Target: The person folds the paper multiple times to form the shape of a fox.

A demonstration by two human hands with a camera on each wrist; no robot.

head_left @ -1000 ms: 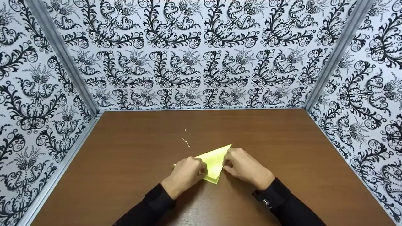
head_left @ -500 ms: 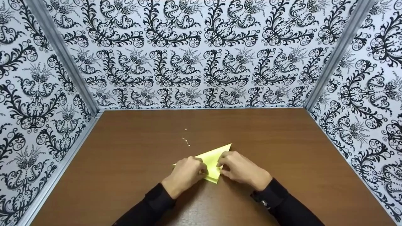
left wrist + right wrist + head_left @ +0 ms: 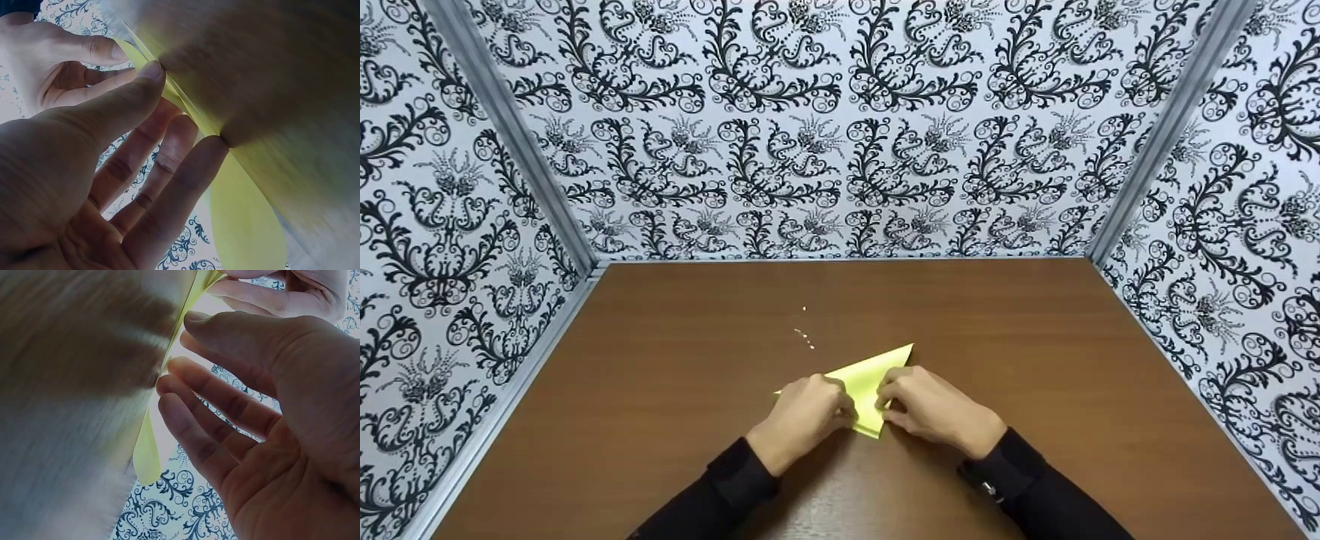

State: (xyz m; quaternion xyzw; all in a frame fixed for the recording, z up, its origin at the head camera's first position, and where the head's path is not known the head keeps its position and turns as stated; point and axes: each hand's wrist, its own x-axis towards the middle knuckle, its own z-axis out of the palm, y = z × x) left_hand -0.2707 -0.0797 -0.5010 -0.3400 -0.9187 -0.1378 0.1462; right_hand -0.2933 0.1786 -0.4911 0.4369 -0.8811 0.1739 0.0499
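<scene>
Your left hand [image 3: 801, 412] and right hand [image 3: 939, 406] pinch folded yellow paper [image 3: 867, 384], well apart from the back edge of the brown table [image 3: 997, 307]

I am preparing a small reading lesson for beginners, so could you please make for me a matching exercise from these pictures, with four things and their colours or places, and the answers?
Things:
1. paper
2. left hand
3. right hand
4. back wall

Colours and places:
A. on the left part of the paper
B. black-and-white pattern
C. plain yellow
D. at the right edge of the paper

Right pairs: 1-C; 2-A; 3-D; 4-B
</scene>
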